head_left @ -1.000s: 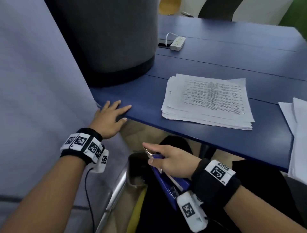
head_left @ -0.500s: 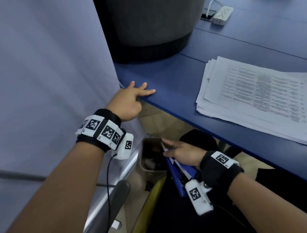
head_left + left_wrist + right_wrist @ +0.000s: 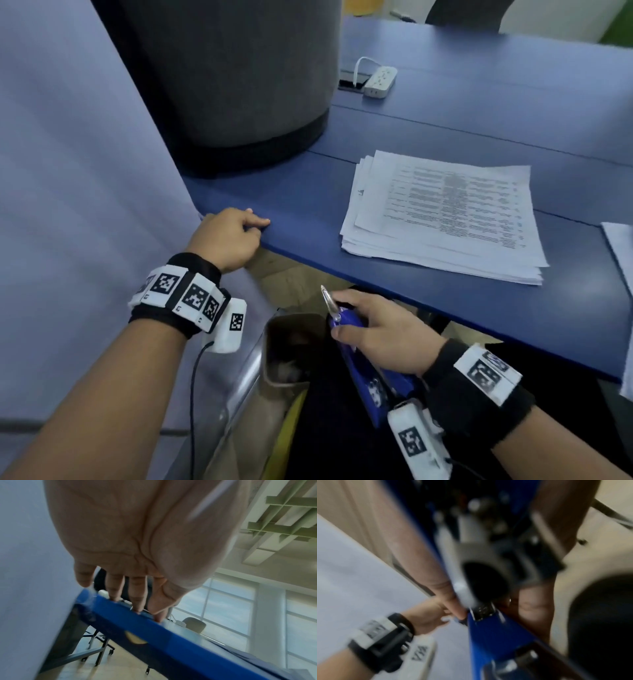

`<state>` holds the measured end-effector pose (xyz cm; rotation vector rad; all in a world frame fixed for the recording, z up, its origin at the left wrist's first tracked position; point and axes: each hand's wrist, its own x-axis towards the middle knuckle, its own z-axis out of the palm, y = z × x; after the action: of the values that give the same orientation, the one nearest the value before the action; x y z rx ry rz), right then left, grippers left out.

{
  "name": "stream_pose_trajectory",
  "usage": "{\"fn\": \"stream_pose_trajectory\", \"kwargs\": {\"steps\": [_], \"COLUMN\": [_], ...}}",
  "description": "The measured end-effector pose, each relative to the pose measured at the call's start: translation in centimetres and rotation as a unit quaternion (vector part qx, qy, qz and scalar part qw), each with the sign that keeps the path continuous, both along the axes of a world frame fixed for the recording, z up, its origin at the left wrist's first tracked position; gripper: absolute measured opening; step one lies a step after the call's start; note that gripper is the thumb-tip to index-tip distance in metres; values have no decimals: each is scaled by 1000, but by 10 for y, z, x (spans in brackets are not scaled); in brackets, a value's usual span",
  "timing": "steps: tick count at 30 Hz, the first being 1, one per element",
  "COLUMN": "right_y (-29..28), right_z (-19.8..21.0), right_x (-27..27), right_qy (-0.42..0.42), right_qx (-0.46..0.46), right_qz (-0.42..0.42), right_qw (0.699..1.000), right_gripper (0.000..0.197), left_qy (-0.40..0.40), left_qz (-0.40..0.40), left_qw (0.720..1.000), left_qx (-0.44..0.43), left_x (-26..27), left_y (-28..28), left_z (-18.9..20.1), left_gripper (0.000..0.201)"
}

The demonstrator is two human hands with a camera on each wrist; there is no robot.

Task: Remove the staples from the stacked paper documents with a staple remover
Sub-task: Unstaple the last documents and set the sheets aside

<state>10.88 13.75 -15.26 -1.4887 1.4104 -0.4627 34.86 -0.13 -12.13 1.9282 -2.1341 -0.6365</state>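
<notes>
Early stage: right hand clasping blue metal-tipped staple remover below desk edge, left hand fingers resting on blue desk, stacked white printed papers untouched

worktop: blue, smooth, matt with a faint sheen; painted or laminated boards with thin seams between them
stacked paper documents: white matt paper, printed in grey-black text
staple remover: glossy blue plastic body, bright polished metal tip
power strip: smooth white plastic, white cord
grey cylinder: matt woven cloth, darker band at the base
partition: pale lilac, matt, even surface
left wristband: black cloth, white tags with black printed squares
right wristband: black cloth, white printed tag
bin: dull brownish, smooth wall; material unclear
</notes>
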Motion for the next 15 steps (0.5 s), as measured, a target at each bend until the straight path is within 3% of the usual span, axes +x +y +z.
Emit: {"fn": "stream_pose_trajectory", "kwargs": {"steps": [3,7,10,12,15], "right_y": [23,48,59,69,89], "right_z": [51,99,115,124,133], "right_x": [-36,-91,-142,-176,-226], "right_qy": [24,46,154,214,280], "right_qx": [-87,-129,-169,-180,-165], "right_qz": [-25,-150,-250,-297,-352], "right_qw": [996,979,941,913,878], "right_gripper": [32,25,27,27,28], "left_qy": [-41,8,-33,-104,-131], "left_qz": [5,-21,-53,-42,-4], "left_qw": [999,1000,998,993,989], "left_qx": [-20,4,28,40,69], "left_x": [-34,-107,-160,-187,-210], "left_y": [3,14,10,4,1], "left_z": [12,22,15,13,15], "left_gripper": [40,58,67,75,85]}}
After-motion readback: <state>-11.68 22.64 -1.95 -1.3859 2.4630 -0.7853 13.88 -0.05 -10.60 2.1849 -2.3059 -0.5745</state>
